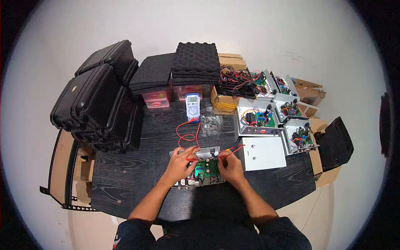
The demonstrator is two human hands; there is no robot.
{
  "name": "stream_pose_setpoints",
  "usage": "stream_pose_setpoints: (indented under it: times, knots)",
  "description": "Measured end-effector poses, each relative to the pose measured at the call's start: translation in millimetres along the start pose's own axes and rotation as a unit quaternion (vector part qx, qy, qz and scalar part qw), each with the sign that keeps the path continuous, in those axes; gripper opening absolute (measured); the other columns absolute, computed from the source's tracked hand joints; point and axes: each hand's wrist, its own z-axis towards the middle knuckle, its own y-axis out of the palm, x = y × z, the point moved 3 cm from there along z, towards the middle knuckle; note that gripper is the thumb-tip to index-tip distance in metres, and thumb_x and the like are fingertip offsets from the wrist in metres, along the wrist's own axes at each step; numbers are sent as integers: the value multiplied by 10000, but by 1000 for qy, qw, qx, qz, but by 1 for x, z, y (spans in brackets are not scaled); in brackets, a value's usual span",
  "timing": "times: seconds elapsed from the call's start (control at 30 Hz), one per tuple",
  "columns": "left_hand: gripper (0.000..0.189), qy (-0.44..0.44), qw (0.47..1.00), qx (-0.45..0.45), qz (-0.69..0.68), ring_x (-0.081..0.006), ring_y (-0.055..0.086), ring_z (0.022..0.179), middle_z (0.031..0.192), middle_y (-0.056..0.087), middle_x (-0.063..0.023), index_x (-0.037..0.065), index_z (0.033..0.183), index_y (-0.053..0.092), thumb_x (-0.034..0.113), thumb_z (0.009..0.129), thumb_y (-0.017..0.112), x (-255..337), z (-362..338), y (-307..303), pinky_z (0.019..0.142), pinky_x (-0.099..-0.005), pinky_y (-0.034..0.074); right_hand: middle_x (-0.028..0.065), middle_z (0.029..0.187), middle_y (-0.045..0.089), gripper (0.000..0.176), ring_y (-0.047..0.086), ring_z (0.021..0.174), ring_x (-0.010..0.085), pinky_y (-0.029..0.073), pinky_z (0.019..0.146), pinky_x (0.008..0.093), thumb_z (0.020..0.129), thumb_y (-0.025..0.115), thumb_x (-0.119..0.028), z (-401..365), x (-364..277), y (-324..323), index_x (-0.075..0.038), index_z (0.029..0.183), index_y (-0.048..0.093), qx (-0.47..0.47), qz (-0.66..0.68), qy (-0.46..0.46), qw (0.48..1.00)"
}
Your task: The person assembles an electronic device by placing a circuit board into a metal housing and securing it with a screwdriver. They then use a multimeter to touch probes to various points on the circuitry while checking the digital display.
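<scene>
An open metal enclosure with a green circuit board [201,167] lies near the front of the dark table. My left hand [181,165] is over its left part, fingers closed on a red probe whose lead runs up to the multimeter. My right hand [231,166] is at the right side of the board, fingers pinched round another red probe [235,151] that points up and right. The probe tips are too small to make out. Behind the enclosure stands a blue and white multimeter [193,107], its display lit.
Black cases [89,96] are stacked at the left. Black foam sheets [196,58] sit on red drawers [156,100]. A small-parts bag [211,124] lies beside the multimeter. At right are a white panel [264,153], several opened enclosures [258,118] and a cable box [225,103].
</scene>
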Motion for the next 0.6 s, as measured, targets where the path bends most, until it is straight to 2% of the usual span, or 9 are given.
stream_pose_setpoints:
  times: [0.07,0.2,0.3,0.4,0.47,0.5,0.53,0.57,0.6]
  knots:
    - [76,1,1000,1,-4,-281,624,1362,1392,713,-105,84,963,705,127,916,746,-1,0,0,1099,-491,389,161,968,714,177,760,844,332,598,729,410,916,728,-40,-1,1,0,-66,1075,655,-10,12,15,1000]
    - [73,-5,1000,10,-9,-273,641,1337,1376,720,-106,90,958,705,128,915,749,1,2,0,1081,-479,398,164,969,714,183,760,828,340,600,714,417,917,735,-48,2,-2,0,-66,1083,660,8,-3,-19,1000]
    - [84,-6,1000,11,-24,-305,642,1329,1365,727,-124,86,971,719,99,893,747,2,2,-1,1074,-479,391,166,971,714,181,759,830,344,601,717,423,916,739,-52,0,3,2,-63,1080,662,6,4,-23,1000]
    - [53,2,1000,21,-11,-281,694,1246,1313,748,-129,71,953,698,110,938,732,6,7,-5,1046,-471,450,158,965,711,171,750,819,324,594,720,410,918,733,-47,2,0,1,-52,1073,661,12,-7,-39,999]
    - [48,-57,986,53,-148,-287,724,1182,1276,760,-149,52,958,690,98,966,701,-3,13,-7,1000,-456,502,145,946,703,160,735,785,278,579,714,376,923,721,-39,1,-5,-2,-38,1072,661,11,-21,-35,999]
    - [54,-86,970,68,-216,-291,739,1151,1258,765,-160,43,960,686,92,980,685,-7,19,-11,976,-449,528,153,962,708,163,740,812,307,586,727,396,926,721,-51,2,-6,-2,-44,1077,660,5,-22,-27,999]
    - [97,-89,969,76,-220,-291,760,1074,1229,772,-188,21,976,682,87,1021,628,-13,24,-20,923,-426,569,161,978,714,166,746,839,335,593,739,416,929,722,-64,2,-7,-2,-49,1082,658,-3,-23,-18,1000]
    - [110,-80,972,98,-199,-313,759,1036,1172,781,-178,11,1003,693,69,1011,601,-22,34,-26,921,-435,566,168,993,719,170,752,866,364,600,752,437,932,722,-77,2,-7,-2,-54,1087,656,-11,-24,-10,1000]
    - [115,-65,988,83,-114,-334,750,996,1121,777,-176,3,1011,697,50,987,594,-28,45,-38,897,-447,567,170,997,719,172,750,871,369,599,754,437,935,721,-85,2,-7,-2,-57,1092,657,-3,-21,-27,999]
